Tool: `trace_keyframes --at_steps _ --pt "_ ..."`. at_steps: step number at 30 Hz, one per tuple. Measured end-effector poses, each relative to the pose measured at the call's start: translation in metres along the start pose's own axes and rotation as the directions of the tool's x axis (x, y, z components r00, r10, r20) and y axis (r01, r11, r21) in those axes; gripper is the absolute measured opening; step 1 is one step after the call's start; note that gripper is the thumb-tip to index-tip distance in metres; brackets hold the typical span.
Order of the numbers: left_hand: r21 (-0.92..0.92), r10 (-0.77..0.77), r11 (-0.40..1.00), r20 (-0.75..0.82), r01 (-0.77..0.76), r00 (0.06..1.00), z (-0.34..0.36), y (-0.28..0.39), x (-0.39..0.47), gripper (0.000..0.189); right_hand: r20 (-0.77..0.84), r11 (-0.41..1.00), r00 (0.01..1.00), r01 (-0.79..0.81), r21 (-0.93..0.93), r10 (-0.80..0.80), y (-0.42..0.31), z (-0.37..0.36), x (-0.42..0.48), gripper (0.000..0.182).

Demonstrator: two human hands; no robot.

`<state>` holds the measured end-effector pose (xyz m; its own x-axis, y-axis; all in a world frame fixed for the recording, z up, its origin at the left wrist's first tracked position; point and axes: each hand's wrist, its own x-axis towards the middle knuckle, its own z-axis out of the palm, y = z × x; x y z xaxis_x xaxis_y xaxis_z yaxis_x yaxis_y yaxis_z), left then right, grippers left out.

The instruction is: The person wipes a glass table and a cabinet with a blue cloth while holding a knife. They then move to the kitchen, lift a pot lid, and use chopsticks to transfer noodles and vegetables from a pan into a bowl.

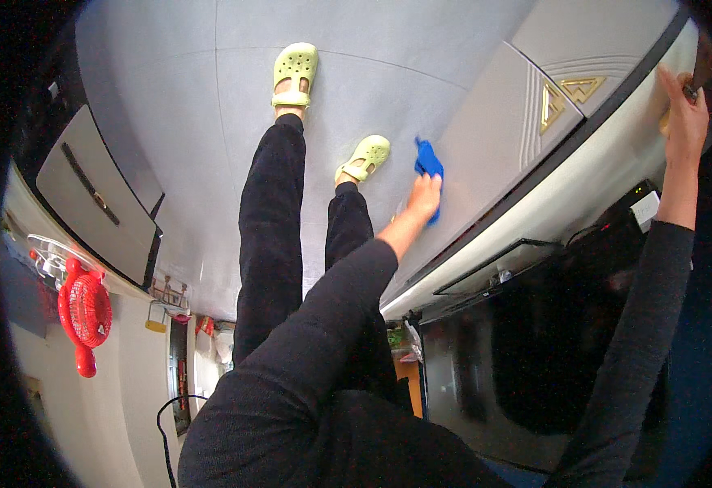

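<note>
My left hand (426, 194) reaches across my legs and grips a blue cloth (429, 160) against or close to the grey front of a low cabinet (484, 128). Part of the cloth hangs out on either side of the fingers. At the far upper right, my right hand (687, 122) is over the cabinet's pale top (627, 131), its fingers partly spread beside a small dark object (689, 91). Whether it grips that object is unclear. Gold-coloured handles (566, 100) are fixed to the cabinet front.
A black television (514, 366), a dark bar-shaped stand (496, 262) and a white box (644, 211) are on the cabinet top. My yellow-green clogs (296, 70) are on the grey tiled floor (246, 36). At left, a red fan (85, 308) is by another cabinet (96, 183).
</note>
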<state>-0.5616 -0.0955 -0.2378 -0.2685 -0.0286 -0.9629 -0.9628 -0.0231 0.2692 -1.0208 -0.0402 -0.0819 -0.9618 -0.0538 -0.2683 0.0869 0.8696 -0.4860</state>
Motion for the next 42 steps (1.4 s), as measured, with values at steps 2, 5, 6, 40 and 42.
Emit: trace_keyframes --at_steps 2,5,6,40,42 --pt "0.112 -0.044 0.993 0.174 0.025 0.984 0.007 0.029 -0.045 0.042 -0.006 0.999 1.000 0.028 -0.024 -0.029 0.006 -0.004 -0.002 0.031" --pt "0.080 0.367 0.925 0.065 -0.371 0.928 -0.003 0.101 -0.115 0.036 0.008 1.000 1.000 0.009 0.026 -0.009 0.005 -0.003 -0.003 0.030" --pt "-0.031 0.442 0.897 0.031 -0.441 0.896 -0.010 0.129 -0.117 0.035 0.011 0.998 1.000 0.003 0.062 -0.004 0.006 -0.005 -0.002 0.030" --pt "-0.003 0.717 0.676 -0.226 -0.737 0.659 -0.010 0.330 0.140 0.042 0.035 0.993 0.999 -0.032 0.118 0.028 -0.011 0.006 -0.009 0.025" --pt "-0.054 0.647 0.747 -0.171 -0.662 0.743 -0.003 0.311 0.155 0.043 0.025 0.998 1.000 0.009 0.062 -0.011 0.000 0.004 -0.005 0.023"
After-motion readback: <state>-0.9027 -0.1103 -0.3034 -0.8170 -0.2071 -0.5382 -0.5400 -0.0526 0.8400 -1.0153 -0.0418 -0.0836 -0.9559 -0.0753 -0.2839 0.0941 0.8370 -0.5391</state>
